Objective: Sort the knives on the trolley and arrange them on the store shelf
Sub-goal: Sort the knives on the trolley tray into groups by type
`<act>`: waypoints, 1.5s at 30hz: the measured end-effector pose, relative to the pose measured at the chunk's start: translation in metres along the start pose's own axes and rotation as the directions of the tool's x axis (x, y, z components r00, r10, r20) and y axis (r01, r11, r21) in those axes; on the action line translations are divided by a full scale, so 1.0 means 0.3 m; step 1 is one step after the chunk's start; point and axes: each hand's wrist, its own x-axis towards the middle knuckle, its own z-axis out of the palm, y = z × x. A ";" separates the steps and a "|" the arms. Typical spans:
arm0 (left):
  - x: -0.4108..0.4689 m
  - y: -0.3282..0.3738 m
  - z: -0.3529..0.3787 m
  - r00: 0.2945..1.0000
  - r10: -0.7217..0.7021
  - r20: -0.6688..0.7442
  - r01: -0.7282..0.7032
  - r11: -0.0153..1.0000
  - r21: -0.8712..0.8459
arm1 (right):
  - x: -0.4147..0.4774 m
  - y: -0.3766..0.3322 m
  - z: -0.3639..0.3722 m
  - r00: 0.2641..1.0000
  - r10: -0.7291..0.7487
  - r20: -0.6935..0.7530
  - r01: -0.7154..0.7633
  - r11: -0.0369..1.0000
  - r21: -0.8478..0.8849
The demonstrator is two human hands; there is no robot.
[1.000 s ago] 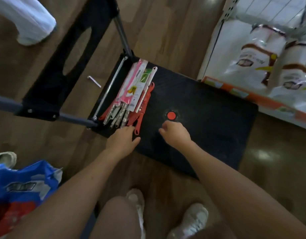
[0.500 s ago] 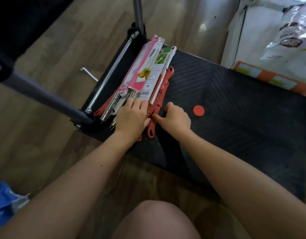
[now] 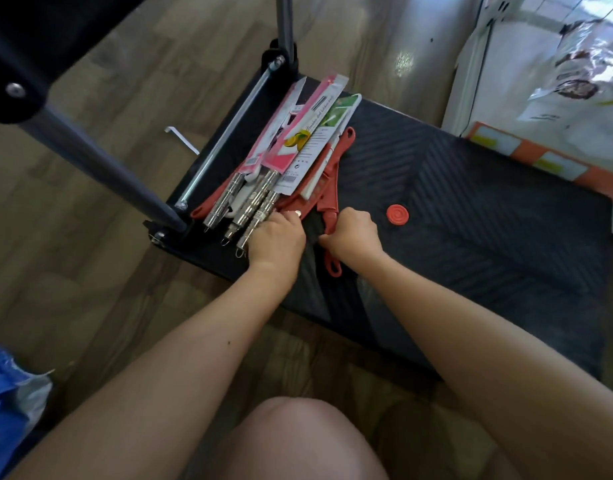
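A pile of knives lies on the left end of the black trolley deck (image 3: 471,202). Steel-handled knives (image 3: 253,202) in pink and white card sleeves (image 3: 298,140) sit on top, and red-handled knives (image 3: 327,181) lie under and beside them. My left hand (image 3: 277,239) presses on the near end of the pile, fingers curled over red handles right next to a steel handle. My right hand (image 3: 353,233) is closed around one red handle (image 3: 329,216), whose looped end (image 3: 334,268) sticks out below the wrist.
A red round disc (image 3: 395,214) lies on the deck right of my hands. The trolley's handle bar (image 3: 101,157) slants across the upper left. A white shelf unit (image 3: 471,81) with bagged goods (image 3: 575,64) stands at right. A blue bag (image 3: 7,393) sits bottom left.
Both hands moved from the deck's front edge up to the knife pile. My right hand closed on a red handle, and the left settled on the handles. The view came closer.
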 end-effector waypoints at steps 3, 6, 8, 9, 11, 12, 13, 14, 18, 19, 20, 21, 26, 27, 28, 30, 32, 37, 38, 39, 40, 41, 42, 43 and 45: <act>-0.023 0.022 0.012 0.997 -0.050 0.054 0.054 0.995 -0.079 | -0.009 0.043 -0.022 0.999 -0.002 0.042 0.004 0.998 -0.055; -0.040 0.017 0.020 0.993 -0.102 0.063 0.112 0.975 -0.193 | -0.019 0.079 -0.040 0.997 0.017 0.074 -0.013 0.998 -0.055; -0.055 0.008 0.011 0.982 -0.171 0.073 0.186 0.903 -0.387 | -0.020 0.100 -0.051 0.994 0.036 0.108 -0.034 0.999 -0.021; -0.064 0.010 0.002 0.974 -0.210 0.083 0.223 0.833 -0.507 | -0.023 0.114 -0.056 0.992 0.040 0.117 -0.041 0.999 0.011; -0.069 0.026 0.009 0.949 -0.276 0.156 0.304 0.653 -0.694 | -0.031 0.136 -0.072 0.989 0.045 0.140 -0.056 0.996 0.074; -0.066 0.043 0.018 0.924 -0.300 0.235 0.364 0.512 -0.778 | -0.038 0.145 -0.084 0.987 0.049 0.151 -0.066 0.992 0.108; -0.064 0.068 0.026 0.891 -0.301 0.340 0.424 0.287 -0.859 | -0.046 0.154 -0.098 0.986 0.050 0.158 -0.073 0.987 0.144; -0.064 0.094 0.025 0.857 -0.258 0.445 0.462 0.003 -0.887 | -0.052 0.160 -0.115 0.987 0.048 0.154 -0.075 0.982 0.175; -0.069 0.171 -0.022 0.791 -0.060 0.608 0.486 -0.542 -0.686 | -0.066 0.169 -0.191 0.995 0.057 0.087 -0.076 0.969 0.234; -0.075 0.184 -0.046 0.785 -0.008 0.620 0.500 -0.583 -0.640 | -0.067 0.176 -0.208 0.994 0.070 0.078 -0.088 0.964 0.252; -0.080 0.192 -0.064 0.776 0.037 0.629 0.521 -0.599 -0.608 | -0.071 0.185 -0.225 0.994 0.084 0.070 -0.100 0.958 0.268; -0.092 0.205 -0.086 0.768 0.079 0.635 0.547 -0.596 -0.587 | -0.074 0.197 -0.239 0.993 0.096 0.062 -0.109 0.955 0.275; -0.133 0.291 -0.169 0.752 0.216 0.622 0.627 -0.526 -0.575 | -0.112 0.266 -0.305 0.992 0.125 0.024 -0.126 0.946 0.298; -0.138 0.307 -0.179 0.754 0.223 0.618 0.635 -0.489 -0.598 | -0.119 0.279 -0.317 0.992 0.127 0.019 -0.128 0.947 0.295; -0.144 0.321 -0.187 0.754 0.227 0.616 0.645 -0.434 -0.629 | -0.127 0.292 -0.329 0.991 0.130 0.013 -0.128 0.947 0.295; -0.153 0.340 -0.205 0.755 0.219 0.619 0.655 -0.304 -0.692 | -0.139 0.321 -0.353 0.990 0.141 -0.002 -0.133 0.939 0.317; -0.151 0.352 -0.228 0.774 0.201 0.601 0.633 -0.238 -0.736 | -0.149 0.351 -0.377 0.987 0.159 -0.016 -0.144 0.930 0.339; -0.133 0.415 -0.294 0.814 0.190 0.549 0.577 -0.153 -0.803 | -0.174 0.455 -0.443 0.977 0.206 -0.052 -0.175 0.920 0.350; -0.130 0.439 -0.299 0.823 0.183 0.538 0.562 -0.122 -0.818 | -0.180 0.480 -0.457 0.974 0.219 -0.065 -0.182 0.915 0.359; -0.127 0.468 -0.301 0.833 0.174 0.525 0.543 -0.084 -0.835 | -0.186 0.508 -0.472 0.969 0.235 -0.076 -0.193 0.911 0.365; -0.127 0.500 -0.301 0.844 0.168 0.510 0.523 -0.046 -0.851 | -0.192 0.537 -0.486 0.963 0.254 -0.085 -0.206 0.906 0.370; -0.128 0.535 -0.299 0.854 0.165 0.493 0.502 -0.012 -0.865 | -0.197 0.568 -0.498 0.957 0.274 -0.090 -0.222 0.899 0.377; -0.129 0.572 -0.295 0.862 0.165 0.479 0.483 0.017 -0.875 | -0.204 0.600 -0.510 0.951 0.295 -0.094 -0.239 0.892 0.382; -0.131 0.610 -0.288 0.866 0.170 0.470 0.471 0.041 -0.881 | -0.211 0.633 -0.520 0.943 0.317 -0.097 -0.259 0.888 0.381; -0.134 0.683 -0.265 0.864 0.180 0.470 0.461 0.089 -0.883 | -0.224 0.699 -0.534 0.928 0.358 -0.102 -0.302 0.885 0.355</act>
